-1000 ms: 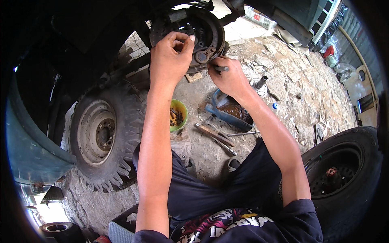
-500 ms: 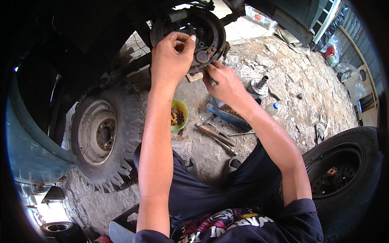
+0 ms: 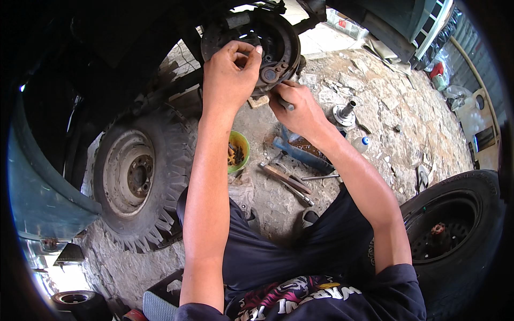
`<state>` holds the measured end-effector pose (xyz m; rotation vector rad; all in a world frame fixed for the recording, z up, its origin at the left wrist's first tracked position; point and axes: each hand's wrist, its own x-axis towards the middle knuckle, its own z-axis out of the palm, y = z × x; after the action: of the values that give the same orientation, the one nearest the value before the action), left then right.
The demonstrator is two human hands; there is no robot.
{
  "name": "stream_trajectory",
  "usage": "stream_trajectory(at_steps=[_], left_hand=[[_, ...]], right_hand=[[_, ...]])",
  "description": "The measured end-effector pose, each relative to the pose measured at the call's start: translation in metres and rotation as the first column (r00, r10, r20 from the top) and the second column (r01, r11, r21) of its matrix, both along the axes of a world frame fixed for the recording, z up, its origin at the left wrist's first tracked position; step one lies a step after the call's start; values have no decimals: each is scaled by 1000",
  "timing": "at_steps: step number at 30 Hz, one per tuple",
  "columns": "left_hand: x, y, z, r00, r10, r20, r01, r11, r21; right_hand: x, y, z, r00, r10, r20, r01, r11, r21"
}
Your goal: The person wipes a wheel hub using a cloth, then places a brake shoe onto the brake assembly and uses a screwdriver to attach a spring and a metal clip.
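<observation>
Rough, pale, cracked stone ground point(image 3: 369, 101) spreads below and to the right of a dark, round metal brake assembly point(image 3: 292, 48), which hangs at the top centre, beyond both forearms; the left hand point(image 3: 229, 77) is raised in front of its left half, fingers curled and thumb brought up to them, though I cannot tell whether anything is pinched there; the right hand point(image 3: 301, 109) sits lower, just by the assembly's bottom right edge, closed around a short, grey, rod-like piece point(image 3: 286, 104) whose end sticks out of the fist; whether that piece touches the assembly is hidden.

Nearer the person, a green bowl with a yellow-orange inside point(image 3: 246, 147) holds small dark parts; right of it lie a blue plastic tray point(image 3: 302, 154) with brown contents and a brown wooden-handled tool point(image 3: 284, 177); a knobbly black tyre on a pale metal rim point(image 3: 171, 155) stands to the left.
</observation>
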<state>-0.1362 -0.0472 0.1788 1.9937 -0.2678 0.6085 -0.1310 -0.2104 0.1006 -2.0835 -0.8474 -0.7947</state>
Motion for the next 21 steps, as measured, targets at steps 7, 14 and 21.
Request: stream_trajectory(at_steps=[7, 14, 21], left_hand=[[3, 1, -1, 1000, -8, 9, 8, 1000, -18], [0, 1, 1, 1000, 4, -3, -4, 1000, 1], [2, 2, -2, 1000, -3, 5, 3, 1000, -5]], right_hand=[[8, -26, 21, 977, -174, -124, 179, 984, 26], [-3, 1, 2, 999, -19, -28, 19, 1000, -12], [9, -20, 17, 973, -107, -205, 116, 993, 28]])
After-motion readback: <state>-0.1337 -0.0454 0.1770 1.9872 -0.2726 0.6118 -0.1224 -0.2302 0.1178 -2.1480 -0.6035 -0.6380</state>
